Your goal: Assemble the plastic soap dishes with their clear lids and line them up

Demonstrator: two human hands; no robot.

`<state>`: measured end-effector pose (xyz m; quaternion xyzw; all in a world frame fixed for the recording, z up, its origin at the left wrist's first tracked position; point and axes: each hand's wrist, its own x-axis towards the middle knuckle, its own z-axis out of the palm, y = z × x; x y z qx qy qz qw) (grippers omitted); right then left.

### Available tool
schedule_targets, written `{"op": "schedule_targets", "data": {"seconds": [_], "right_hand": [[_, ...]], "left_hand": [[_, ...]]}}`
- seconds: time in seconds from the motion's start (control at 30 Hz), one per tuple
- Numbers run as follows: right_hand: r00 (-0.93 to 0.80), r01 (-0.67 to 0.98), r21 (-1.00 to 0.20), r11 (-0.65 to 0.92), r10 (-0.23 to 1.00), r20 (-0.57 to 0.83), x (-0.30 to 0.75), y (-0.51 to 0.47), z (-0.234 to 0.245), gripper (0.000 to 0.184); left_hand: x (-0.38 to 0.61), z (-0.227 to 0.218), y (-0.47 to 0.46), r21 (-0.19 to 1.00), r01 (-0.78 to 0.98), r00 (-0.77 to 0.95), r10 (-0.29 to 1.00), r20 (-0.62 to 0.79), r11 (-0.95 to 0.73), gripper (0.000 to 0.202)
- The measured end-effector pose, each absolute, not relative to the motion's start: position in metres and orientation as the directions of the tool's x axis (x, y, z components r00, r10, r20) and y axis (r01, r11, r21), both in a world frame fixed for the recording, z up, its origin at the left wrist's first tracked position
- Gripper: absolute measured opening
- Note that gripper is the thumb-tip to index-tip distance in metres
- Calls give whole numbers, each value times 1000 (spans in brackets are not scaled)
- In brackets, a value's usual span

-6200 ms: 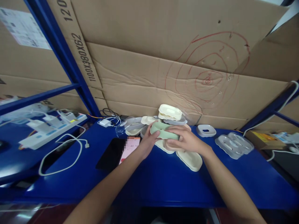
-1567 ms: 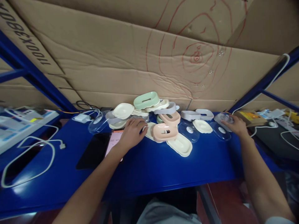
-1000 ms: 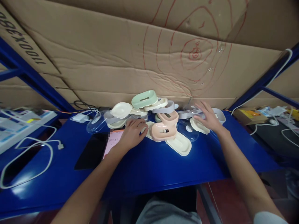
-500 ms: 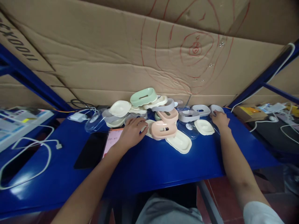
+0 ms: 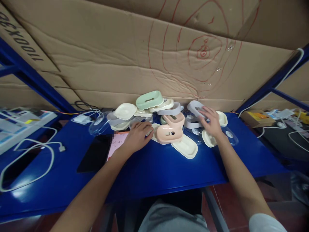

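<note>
Several plastic soap dishes lie heaped on the blue table. My left hand (image 5: 138, 135) rests at the heap's front left, fingers stretched out, partly over a phone (image 5: 117, 141). Beside its fingertips is a pink soap dish (image 5: 166, 134), with a cream tray (image 5: 187, 147) under it. My right hand (image 5: 211, 120) is on the right side, fingers spread against the edge of a tilted grey soap dish (image 5: 194, 107). Another grey soap dish (image 5: 191, 124) lies below that one. A cream tray (image 5: 209, 139) is partly hidden by my right hand. On top sits a green soap dish (image 5: 150, 100).
Clear plastic covers (image 5: 98, 125) lie at the heap's left and right ends. A black tablet-like slab (image 5: 93, 156) lies beside the phone. White cables (image 5: 48, 161) run over the left side. Cardboard (image 5: 108, 58) stands behind, between blue frame posts.
My right hand has moved left from the far right end. Grey soap dishes have shifted left with it, and a cream tray and clear cover now show there. My left hand stays put.
</note>
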<state>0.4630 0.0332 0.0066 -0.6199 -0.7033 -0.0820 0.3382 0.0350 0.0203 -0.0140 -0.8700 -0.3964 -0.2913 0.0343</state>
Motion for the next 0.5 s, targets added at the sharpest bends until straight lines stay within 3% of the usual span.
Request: {"op": "schedule_targets", "data": {"seconds": [0.1, 0.33, 0.5], "right_hand": [[-95, 920, -247, 304, 785, 612, 461, 31, 7, 48], [287, 921, -389, -32, 731, 619, 516, 32, 8, 50], [367, 878, -477, -31, 682, 632, 517, 31, 9, 65]], "left_hand": [[35, -15, 20, 176, 707, 521, 674, 524, -685, 24], [36, -14, 20, 204, 697, 534, 687, 493, -688, 22], [32, 2, 12, 242, 723, 495, 730, 471, -647, 30]]}}
